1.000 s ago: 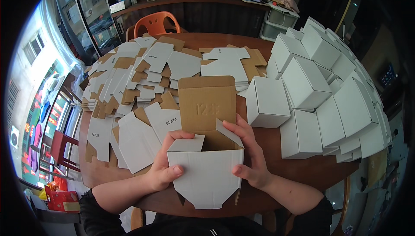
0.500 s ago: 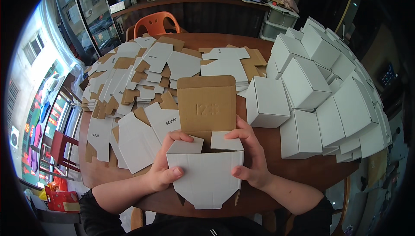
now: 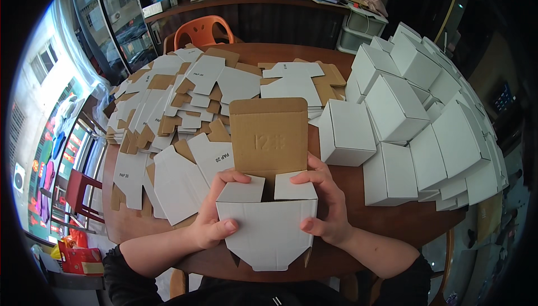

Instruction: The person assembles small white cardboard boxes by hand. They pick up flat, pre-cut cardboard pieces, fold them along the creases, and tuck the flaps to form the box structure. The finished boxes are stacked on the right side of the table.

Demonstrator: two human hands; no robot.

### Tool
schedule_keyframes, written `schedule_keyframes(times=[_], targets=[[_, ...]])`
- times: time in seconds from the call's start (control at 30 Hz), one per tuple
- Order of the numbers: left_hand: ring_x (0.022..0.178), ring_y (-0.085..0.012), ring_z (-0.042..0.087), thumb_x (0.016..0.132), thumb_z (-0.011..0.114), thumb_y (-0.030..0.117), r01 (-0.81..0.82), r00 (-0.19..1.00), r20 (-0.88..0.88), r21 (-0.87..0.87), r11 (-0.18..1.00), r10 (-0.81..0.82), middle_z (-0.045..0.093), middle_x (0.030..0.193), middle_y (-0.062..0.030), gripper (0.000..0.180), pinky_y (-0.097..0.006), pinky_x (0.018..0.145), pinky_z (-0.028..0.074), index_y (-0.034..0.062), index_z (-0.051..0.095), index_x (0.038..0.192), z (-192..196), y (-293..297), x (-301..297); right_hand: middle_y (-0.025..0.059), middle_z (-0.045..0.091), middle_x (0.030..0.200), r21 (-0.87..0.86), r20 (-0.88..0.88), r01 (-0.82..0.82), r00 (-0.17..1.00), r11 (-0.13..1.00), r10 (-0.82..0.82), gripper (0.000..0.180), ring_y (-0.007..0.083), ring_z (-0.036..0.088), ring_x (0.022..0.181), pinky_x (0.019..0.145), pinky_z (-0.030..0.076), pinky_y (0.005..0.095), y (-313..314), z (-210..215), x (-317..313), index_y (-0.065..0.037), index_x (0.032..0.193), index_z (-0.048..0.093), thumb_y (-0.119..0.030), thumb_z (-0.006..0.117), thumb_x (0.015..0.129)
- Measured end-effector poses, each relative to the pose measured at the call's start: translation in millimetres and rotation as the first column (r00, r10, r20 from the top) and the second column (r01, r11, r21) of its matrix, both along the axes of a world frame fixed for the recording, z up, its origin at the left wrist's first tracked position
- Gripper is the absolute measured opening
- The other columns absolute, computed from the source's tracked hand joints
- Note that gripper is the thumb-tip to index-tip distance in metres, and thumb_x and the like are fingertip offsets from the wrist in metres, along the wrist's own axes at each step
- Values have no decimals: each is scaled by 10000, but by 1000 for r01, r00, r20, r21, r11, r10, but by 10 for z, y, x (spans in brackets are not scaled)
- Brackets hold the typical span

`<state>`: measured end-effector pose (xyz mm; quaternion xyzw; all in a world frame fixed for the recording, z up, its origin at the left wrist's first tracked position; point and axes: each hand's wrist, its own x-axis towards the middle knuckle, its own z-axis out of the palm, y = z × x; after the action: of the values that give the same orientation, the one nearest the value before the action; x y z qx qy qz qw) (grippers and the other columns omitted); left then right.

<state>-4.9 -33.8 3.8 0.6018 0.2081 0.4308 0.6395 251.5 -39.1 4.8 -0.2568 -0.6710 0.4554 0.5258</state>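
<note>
Between my two hands is a part-folded white cardboard box (image 3: 267, 225), brown on its inside. Its long brown lid flap (image 3: 269, 132) stands upright at the far side, and two small white side flaps are folded inward over the top, leaving a gap between them. My left hand (image 3: 216, 211) grips the box's left side, fingers on the left flap and thumb on the front face. On the right side my right hand (image 3: 328, 205) holds it the same way. The bottom front panel hangs toward me, with small brown-edged tabs sticking out below.
Flat unfolded box blanks (image 3: 174, 185) lie heaped on the left of the brown table (image 3: 364, 225), with another stack (image 3: 288, 90) at the far middle. Finished white boxes (image 3: 395, 107) are piled high on the right. An orange chair (image 3: 203, 29) stands beyond the table.
The box has tilted very slightly, and its side flaps show a little more from above. Both hands keep their hold.
</note>
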Motion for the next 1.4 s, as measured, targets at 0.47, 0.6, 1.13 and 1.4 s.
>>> schedule_keyframes(times=[0.47,0.6,1.13,1.4], targets=[[1235,-236,404,843,695,454,-11,1000,-27,151,988,15,358,1314,-132,714,-422,1023,347,57,334,1314,-32,30,-26,206,319,1494,109,13,26,1000,994,-27,586,317,340,1386,1114,317,463,5,-7,-4,-123,1222,600,-317,835,721],[1250,-237,406,847,699,448,9,1000,-19,120,993,-7,356,1337,-135,730,-429,1029,351,55,321,1332,-34,19,-24,199,323,1492,116,12,22,1000,993,-23,590,311,356,1379,1112,323,459,10,-3,7,-119,1229,600,-315,833,724],[1340,-250,405,849,711,509,16,1000,-5,-21,1000,-16,409,1417,-168,969,-409,1102,326,7,202,1504,100,5,34,202,243,1549,-16,-93,11,996,1000,-13,696,316,303,1433,1162,274,464,-40,21,-64,-67,1390,501,-337,782,814],[1385,-294,375,804,680,631,-104,989,-96,94,990,113,289,1516,-177,971,-462,1115,327,27,305,1466,120,52,29,195,234,1566,-42,1,-18,1000,999,18,779,298,304,1444,1175,263,442,-26,50,2,-47,1471,441,-387,762,848]])
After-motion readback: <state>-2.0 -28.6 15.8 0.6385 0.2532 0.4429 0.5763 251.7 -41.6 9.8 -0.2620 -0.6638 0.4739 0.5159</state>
